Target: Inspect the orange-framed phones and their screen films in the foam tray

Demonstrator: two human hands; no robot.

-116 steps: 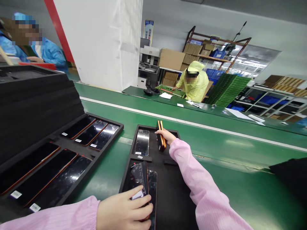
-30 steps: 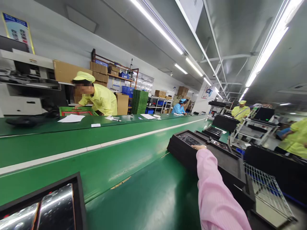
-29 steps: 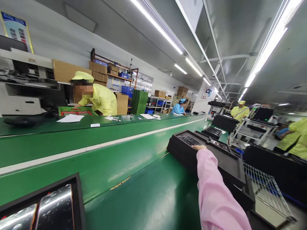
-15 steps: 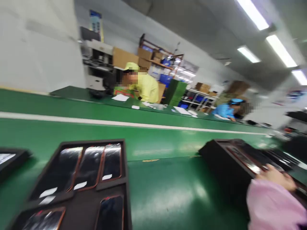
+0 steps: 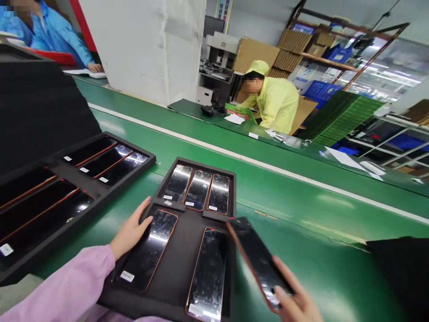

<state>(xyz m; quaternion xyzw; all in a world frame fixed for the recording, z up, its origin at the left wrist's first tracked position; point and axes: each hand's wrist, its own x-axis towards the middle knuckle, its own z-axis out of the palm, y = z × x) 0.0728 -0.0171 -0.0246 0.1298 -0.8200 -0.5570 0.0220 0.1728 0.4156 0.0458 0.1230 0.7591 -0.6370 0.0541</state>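
Observation:
My right hand (image 5: 296, 297) grips the lower end of a dark smartphone (image 5: 256, 255) with an orange edge, tilted over the right rim of a black foam tray (image 5: 187, 259). In that tray, three phones lie in the far row. In the near part, one phone (image 5: 150, 250) lies on the left and another phone (image 5: 208, 273) on the right, with bare foam between them. My left hand (image 5: 130, 235) rests at the tray's left edge, thumb and fingers apart, the thumb close to the left phone. White labels show on the phones' lower ends.
Another tray of phones (image 5: 110, 192) sits to the left, in front of a tall black stack (image 5: 43, 107). A black object (image 5: 398, 268) stands at the right. Across the green bench (image 5: 284, 197), a person in yellow (image 5: 278, 103) bends over; a blue-sleeved person (image 5: 63, 36) is at far left.
The view has swung left. My right hand, earlier at the black stack of phones on the right, now holds a phone beside the middle tray. My left hand has come into view.

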